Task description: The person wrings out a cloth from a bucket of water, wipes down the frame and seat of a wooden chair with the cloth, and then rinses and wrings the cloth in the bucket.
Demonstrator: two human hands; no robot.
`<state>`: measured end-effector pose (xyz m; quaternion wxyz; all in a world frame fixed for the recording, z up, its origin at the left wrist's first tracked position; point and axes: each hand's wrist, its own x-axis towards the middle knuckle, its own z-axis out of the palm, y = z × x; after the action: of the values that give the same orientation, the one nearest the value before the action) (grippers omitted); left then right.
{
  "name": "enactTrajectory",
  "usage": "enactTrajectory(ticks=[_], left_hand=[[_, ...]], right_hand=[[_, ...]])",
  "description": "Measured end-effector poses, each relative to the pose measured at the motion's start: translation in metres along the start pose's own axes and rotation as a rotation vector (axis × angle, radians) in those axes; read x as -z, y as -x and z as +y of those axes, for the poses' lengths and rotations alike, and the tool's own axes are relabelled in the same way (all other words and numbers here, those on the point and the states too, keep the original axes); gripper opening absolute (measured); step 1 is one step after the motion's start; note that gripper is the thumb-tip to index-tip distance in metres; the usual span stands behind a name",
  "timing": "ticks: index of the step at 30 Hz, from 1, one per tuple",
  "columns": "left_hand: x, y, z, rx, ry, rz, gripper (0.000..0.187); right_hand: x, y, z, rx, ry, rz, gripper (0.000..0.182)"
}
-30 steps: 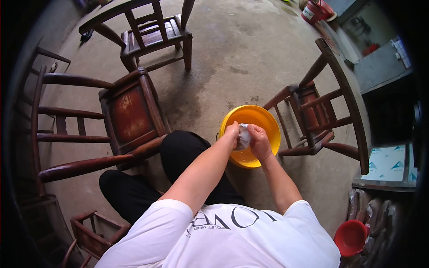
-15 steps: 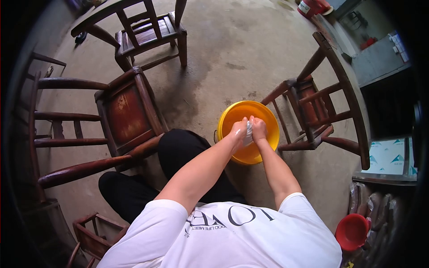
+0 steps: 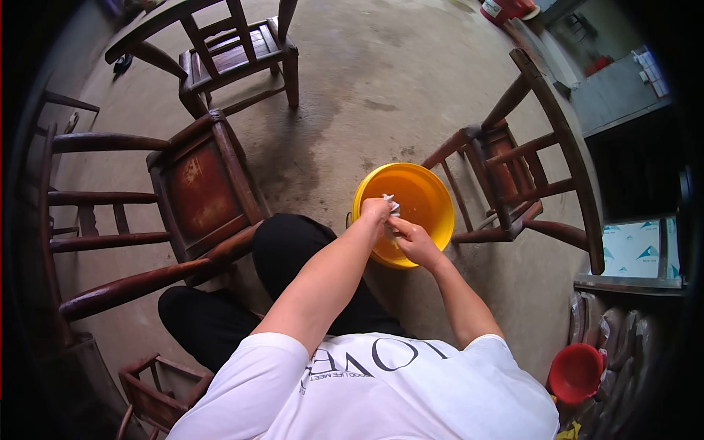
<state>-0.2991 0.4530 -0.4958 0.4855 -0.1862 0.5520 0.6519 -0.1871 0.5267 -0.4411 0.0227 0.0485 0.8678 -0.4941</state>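
A yellow bucket point(image 3: 442, 192) stands on the floor in front of me, with water showing inside. Over its near left part my left hand point(image 3: 375, 211) is closed around a bunched white cloth point(image 3: 391, 201), whose crumpled end pokes out above the fist. Just below and to the right, my right hand point(image 3: 416, 243) is closed on the lower part of the same cloth, its fingers pointing toward the left hand. Most of the cloth is hidden by the fingers.
A dark wooden chair point(image 3: 198, 191) stands to my left, another chair point(image 3: 235, 55) farther ahead, and a third chair point(image 3: 506, 161) right beside the bucket. A small wooden stool point(image 3: 158, 392) is at lower left. A red basin point(image 3: 576, 374) sits on wrapped items at lower right.
My hands have moved from side by side to a staggered grip, left higher and right lower. The cloth is bunched differently, its end now above my left fist. The view shifted slightly.
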Motion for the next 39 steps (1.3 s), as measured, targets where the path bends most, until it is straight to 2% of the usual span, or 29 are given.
enactTrajectory(ticks=[1,3,4,5,7,8,10,11,13,14,15,17,19,21,25,27,31,33,34,36,39], left_hand=[[0.0,0.0,0.001,0.0,-0.006,-0.007,0.018],[-0.002,0.017,0.015,0.033,0.203,-0.099,0.019],[-0.005,0.031,0.023,0.088,0.27,-0.118,0.021],[-0.006,0.031,0.023,0.089,0.261,-0.125,0.021],[-0.006,0.029,0.019,0.029,0.306,-0.249,0.024],[-0.006,0.031,0.021,0.031,0.266,-0.272,0.029],[-0.005,0.036,0.023,0.021,0.241,-0.345,0.031],[-0.002,0.039,0.023,0.014,0.22,-0.409,0.034],[0.003,0.034,0.022,-0.003,0.235,-0.45,0.036],[0.005,0.033,0.023,-0.019,0.25,-0.497,0.038],[0.007,0.032,0.024,-0.018,0.245,-0.498,0.038],[0.01,0.03,0.026,0.027,0.251,-0.308,0.04],[0.01,0.028,0.025,0.003,0.208,-0.305,0.041],[0.006,0.044,0.032,0.042,0.175,-0.165,0.039],[0.009,0.018,0.019,-0.038,0.251,-0.183,0.038],[0.007,0.024,0.022,-0.008,0.35,-0.067,0.035],[0.009,0.016,0.019,-0.132,0.276,-0.17,0.03],[0.008,0.017,0.017,-0.207,0.263,-0.184,0.028],[0.007,0.017,0.017,-0.206,0.261,-0.186,0.028],[0.008,0.01,0.017,-0.202,0.383,-0.088,0.028],[0.008,0.006,0.016,-0.186,0.386,-0.073,0.032]], right_hand=[[0.007,0.003,0.007,-0.003,0.002,0.009,0.035],[0.026,0.003,0.029,-0.45,-0.54,0.185,0.033],[0.029,0.0,0.036,-0.542,-0.464,0.347,0.028],[0.028,-0.004,0.059,-0.546,-0.433,0.445,0.03],[0.023,-0.015,0.072,-0.816,-0.733,0.545,0.048],[0.019,-0.016,0.076,-0.812,-0.733,0.553,0.048],[0.014,-0.021,0.086,-0.626,-1.343,0.139,0.062],[0.013,-0.023,0.081,-0.622,-1.345,0.138,0.062],[0.012,-0.026,0.063,-0.399,-1.483,0.139,0.057],[0.021,-0.026,0.059,-0.234,-1.532,0.026,0.045],[0.023,-0.025,0.049,-0.468,-1.45,0.361,0.032],[0.037,-0.018,0.05,-0.364,-1.365,0.383,0.025],[0.049,-0.011,0.061,-0.34,-1.283,0.402,0.023],[0.053,-0.008,0.06,-0.321,-1.199,0.417,0.022],[0.054,-0.012,0.041,-0.257,-1.19,0.482,0.024],[0.054,-0.014,0.026,-0.243,-1.205,0.498,0.027],[0.057,-0.016,-0.007,-0.239,-1.163,0.472,0.037],[0.062,-0.018,-0.016,-0.319,-0.76,0.437,0.037],[0.065,-0.019,-0.015,-0.319,-0.76,0.44,0.037],[0.07,-0.021,-0.01,-0.385,-0.767,0.533,0.032],[0.065,-0.021,0.0,-0.349,-0.697,0.588,0.022]])
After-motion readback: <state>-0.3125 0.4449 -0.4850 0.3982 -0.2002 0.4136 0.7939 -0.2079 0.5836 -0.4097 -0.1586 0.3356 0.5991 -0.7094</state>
